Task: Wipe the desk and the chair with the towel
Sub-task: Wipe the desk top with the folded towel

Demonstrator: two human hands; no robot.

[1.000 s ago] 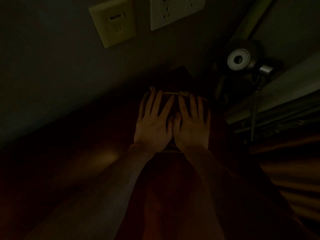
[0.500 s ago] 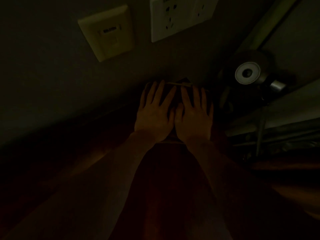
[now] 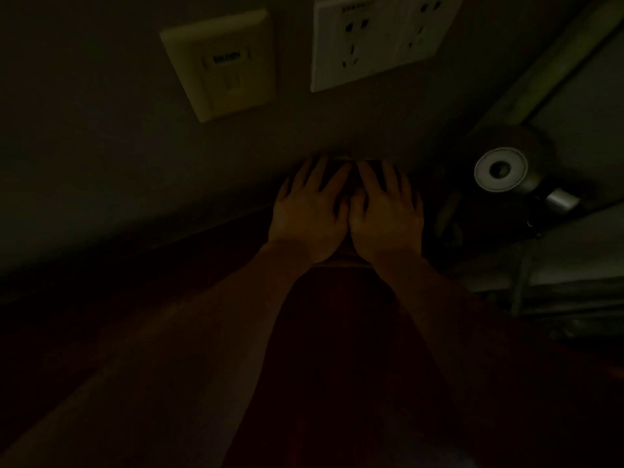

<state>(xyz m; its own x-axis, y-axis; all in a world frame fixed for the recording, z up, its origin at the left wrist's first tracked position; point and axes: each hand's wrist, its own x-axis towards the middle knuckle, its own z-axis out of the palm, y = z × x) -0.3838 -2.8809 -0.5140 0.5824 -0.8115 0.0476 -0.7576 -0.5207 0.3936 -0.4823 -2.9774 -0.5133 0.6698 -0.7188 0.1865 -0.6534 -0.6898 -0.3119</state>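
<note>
Head view only, and it's really dark, so not much can be made out. Both hands are laid flat side by side at the far edge of the desk (image 3: 337, 332), right up against the wall. The left hand (image 3: 309, 214) is pressed palm-down with its fingers straight and a bit spread, nothing curled or pinched. The right hand (image 3: 388, 217) is set the same way, fingers straight and fanned out, its thumb touching the left one's thumb.

The towel (image 3: 341, 261) is pinned under both palms (only a pale strip of it can be seen, poking out between the two wrists). How far it reaches under the fingertips can't be told in this light.

On the wall above the hands, a yellowish wall plate (image 3: 223, 65) is mounted, with a white socket panel (image 3: 374, 38) just beside it to the right. Near the right hand, a dark round object (image 3: 501, 168) with a pale ring on top is parked on the desk.
</note>
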